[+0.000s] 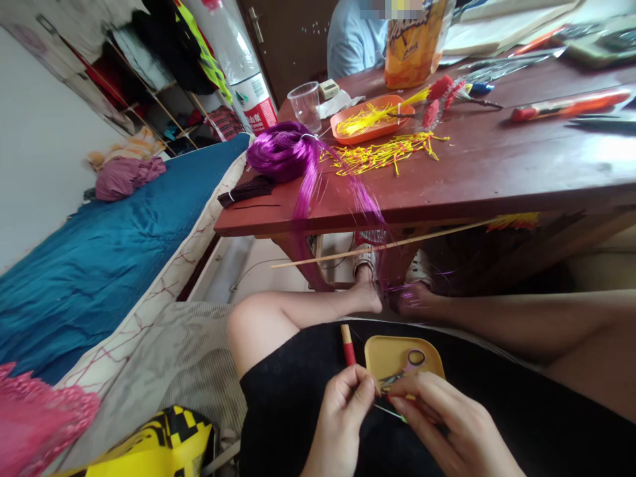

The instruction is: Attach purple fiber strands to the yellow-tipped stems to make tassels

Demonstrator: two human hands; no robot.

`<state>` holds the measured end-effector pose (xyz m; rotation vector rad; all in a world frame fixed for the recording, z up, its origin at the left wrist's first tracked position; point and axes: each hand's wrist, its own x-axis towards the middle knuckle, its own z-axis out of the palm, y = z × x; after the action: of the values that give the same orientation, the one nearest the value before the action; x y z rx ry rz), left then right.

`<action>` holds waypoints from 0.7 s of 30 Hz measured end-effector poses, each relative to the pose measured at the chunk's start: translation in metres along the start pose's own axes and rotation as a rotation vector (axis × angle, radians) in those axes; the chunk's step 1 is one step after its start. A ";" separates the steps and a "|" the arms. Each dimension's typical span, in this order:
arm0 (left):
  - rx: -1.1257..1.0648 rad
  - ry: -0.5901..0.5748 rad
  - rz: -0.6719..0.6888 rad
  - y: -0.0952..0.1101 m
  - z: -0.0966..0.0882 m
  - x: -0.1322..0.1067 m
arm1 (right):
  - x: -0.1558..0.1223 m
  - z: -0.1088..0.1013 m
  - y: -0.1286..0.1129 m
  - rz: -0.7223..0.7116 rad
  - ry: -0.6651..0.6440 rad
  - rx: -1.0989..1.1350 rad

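Low over my lap, my left hand [348, 407] is closed in a pinch of thumb and forefinger. Facing it, my right hand [450, 414] also pinches, its fingertips almost meeting the left ones. Whatever lies between the fingers is too small to name; a bit of red shows at the right fingertips and a thin pale strip with a green end just below. A red stick with a bare wooden end [346, 336] points up behind my left hand. Beyond my right hand, a yellow tray [378, 346] on my lap holds scissors [415, 358], partly hidden by the fingers.
On the red-brown table [472, 175] lie a purple fibre coil [278, 151], yellow strands [382, 154] and an orange tray [348, 138]. A wooden stick [377, 247] spans below its edge. A bed [129, 225] stands left; a person in light blue [350, 43] sits opposite.
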<state>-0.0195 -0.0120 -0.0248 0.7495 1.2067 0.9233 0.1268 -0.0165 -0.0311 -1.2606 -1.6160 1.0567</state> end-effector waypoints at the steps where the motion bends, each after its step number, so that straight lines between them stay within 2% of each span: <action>1: 0.017 -0.002 0.010 0.000 0.000 0.000 | 0.000 0.000 0.000 -0.008 0.004 -0.003; 10: 0.036 0.054 -0.007 0.004 0.001 0.000 | 0.001 -0.003 0.000 -0.028 -0.013 -0.059; 15: 0.069 0.057 -0.008 0.006 0.003 -0.001 | 0.002 -0.001 0.000 -0.038 0.048 -0.069; 21: 0.067 0.120 -0.024 0.009 0.009 -0.002 | 0.003 0.002 -0.001 -0.037 0.096 -0.079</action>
<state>-0.0126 -0.0099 -0.0144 0.7392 1.3552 0.9221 0.1243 -0.0143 -0.0306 -1.3082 -1.6158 0.9040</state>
